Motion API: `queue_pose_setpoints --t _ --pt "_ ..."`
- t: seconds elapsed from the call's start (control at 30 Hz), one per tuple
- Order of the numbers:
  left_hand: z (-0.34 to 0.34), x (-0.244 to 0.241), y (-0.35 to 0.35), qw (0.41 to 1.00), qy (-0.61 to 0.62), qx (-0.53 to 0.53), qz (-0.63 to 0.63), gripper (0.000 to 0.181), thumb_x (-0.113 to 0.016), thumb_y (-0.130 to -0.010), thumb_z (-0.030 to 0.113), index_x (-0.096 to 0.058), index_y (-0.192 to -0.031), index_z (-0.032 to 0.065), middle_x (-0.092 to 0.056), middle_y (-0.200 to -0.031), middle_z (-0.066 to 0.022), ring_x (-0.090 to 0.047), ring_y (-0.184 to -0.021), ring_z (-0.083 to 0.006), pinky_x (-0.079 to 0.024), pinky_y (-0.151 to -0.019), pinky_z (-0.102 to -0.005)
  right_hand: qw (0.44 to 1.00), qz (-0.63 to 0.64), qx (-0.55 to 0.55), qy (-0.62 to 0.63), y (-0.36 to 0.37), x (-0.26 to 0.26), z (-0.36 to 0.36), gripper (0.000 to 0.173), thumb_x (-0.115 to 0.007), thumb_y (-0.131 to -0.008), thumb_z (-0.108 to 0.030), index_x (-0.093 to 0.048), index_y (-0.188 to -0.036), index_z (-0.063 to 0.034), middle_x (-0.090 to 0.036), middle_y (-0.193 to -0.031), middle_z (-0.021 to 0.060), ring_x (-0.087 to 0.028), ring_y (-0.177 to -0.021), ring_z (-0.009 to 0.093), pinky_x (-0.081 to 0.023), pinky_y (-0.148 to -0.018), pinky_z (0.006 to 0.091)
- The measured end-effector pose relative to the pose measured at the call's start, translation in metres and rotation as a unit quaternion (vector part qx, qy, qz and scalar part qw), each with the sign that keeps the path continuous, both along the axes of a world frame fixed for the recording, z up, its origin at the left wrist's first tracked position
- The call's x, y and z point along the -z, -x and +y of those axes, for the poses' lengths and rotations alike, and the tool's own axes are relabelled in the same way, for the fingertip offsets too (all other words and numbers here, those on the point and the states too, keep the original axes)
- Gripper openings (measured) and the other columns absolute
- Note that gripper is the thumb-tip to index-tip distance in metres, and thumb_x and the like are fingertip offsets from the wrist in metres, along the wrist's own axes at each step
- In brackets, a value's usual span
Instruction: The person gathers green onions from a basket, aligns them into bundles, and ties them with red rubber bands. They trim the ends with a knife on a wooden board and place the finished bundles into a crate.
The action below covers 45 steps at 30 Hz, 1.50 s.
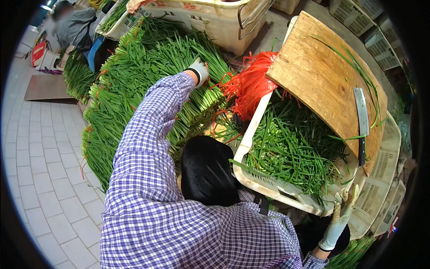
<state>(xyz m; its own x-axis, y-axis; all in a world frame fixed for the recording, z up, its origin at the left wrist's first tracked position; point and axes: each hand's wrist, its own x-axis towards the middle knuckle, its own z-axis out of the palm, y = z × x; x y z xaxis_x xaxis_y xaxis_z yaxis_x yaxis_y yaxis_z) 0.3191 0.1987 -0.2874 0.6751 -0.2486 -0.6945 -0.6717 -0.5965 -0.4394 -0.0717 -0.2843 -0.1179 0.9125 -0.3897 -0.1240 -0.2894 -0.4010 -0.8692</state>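
Observation:
A large pile of garlic chives [127, 134], bundled with red ties, lies before me on the left. My left hand [201, 71], in a pale glove, reaches across onto the bundles at the pile's right side. Its fingers are mostly hidden, so I cannot tell whether they grip a bundle. In a matching glove with stained fingers, my right hand [341, 217] is raised with fingers apart at the near corner of a white plastic crate [285, 198]. Loose green leaves [292, 148] fill much of that crate.
A wooden board [322, 64] lies across the crate, bearing a cleaver [361, 117] and stray leaves. Red plastic ties [252, 84] hang at its left. A large white tub [201, 23] stands behind the pile. Another person [75, 27] sits at upper left.

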Motion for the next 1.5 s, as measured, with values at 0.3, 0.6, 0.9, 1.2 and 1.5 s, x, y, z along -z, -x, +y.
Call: queue_pose_setpoints --t 0.3,0.6,0.9,1.2,1.5 --pt "-0.102 0.105 0.008 0.977 0.184 0.077 0.078 0.037 -0.051 -0.086 0.026 -0.063 -0.116 0.0088 -0.067 -0.110 -0.0114 -0.063 -0.101 -0.0267 -0.047 -0.089 -0.0453 0.997 -0.010 -0.054 -0.049 -0.037 0.041 0.024 0.072 -0.062 -0.094 -0.033 -0.027 -0.151 -0.0079 -0.043 -0.141 0.0096 -0.049 -0.117 0.018 -0.042 -0.096 0.0292" --pt "-0.046 0.088 -0.083 0.537 0.723 -0.402 0.167 0.028 -0.059 -0.078 0.014 -0.065 -0.102 0.0023 -0.070 -0.091 -0.0126 -0.067 -0.075 -0.0173 -0.052 -0.069 -0.0310 0.995 0.043 0.056 -0.068 -0.009 0.075 -0.013 0.053 -0.053 -0.098 -0.016 -0.035 -0.147 -0.0035 -0.053 -0.128 0.0127 -0.057 -0.105 0.016 -0.046 -0.091 0.0275" --pt "-0.016 0.113 -0.074 0.956 0.189 -0.205 -0.088 0.052 -0.034 -0.097 0.055 -0.062 -0.126 0.0210 -0.056 -0.134 -0.0063 -0.045 -0.128 -0.0297 -0.023 -0.110 -0.0587 0.990 0.108 0.046 -0.080 -0.004 0.113 -0.028 0.039 -0.054 -0.099 -0.015 -0.051 -0.134 0.0017 -0.060 -0.119 0.0089 -0.059 -0.098 0.014 -0.048 -0.083 0.0239" --pt "-0.008 0.107 -0.067 0.921 0.169 -0.318 -0.147 0.053 -0.032 -0.098 0.055 -0.062 -0.123 0.0192 -0.059 -0.130 -0.0056 -0.049 -0.126 -0.0272 -0.029 -0.107 -0.0590 0.992 0.120 -0.004 -0.045 -0.011 0.111 -0.021 0.037 -0.054 -0.099 -0.019 -0.053 -0.129 0.0038 -0.060 -0.117 0.0102 -0.061 -0.098 0.016 -0.048 -0.085 0.0255" --pt "0.052 0.091 -0.050 0.846 0.436 -0.227 -0.206 0.050 -0.053 -0.090 0.041 -0.061 -0.124 0.0046 -0.057 -0.131 -0.0168 -0.052 -0.123 -0.0328 -0.039 -0.105 -0.0414 0.989 0.068 -0.076 0.110 -0.027 0.110 -0.022 0.029 -0.062 -0.089 -0.010 -0.065 -0.117 -0.0060 -0.068 -0.107 0.0145 -0.064 -0.098 0.027 -0.051 -0.086 0.0332"
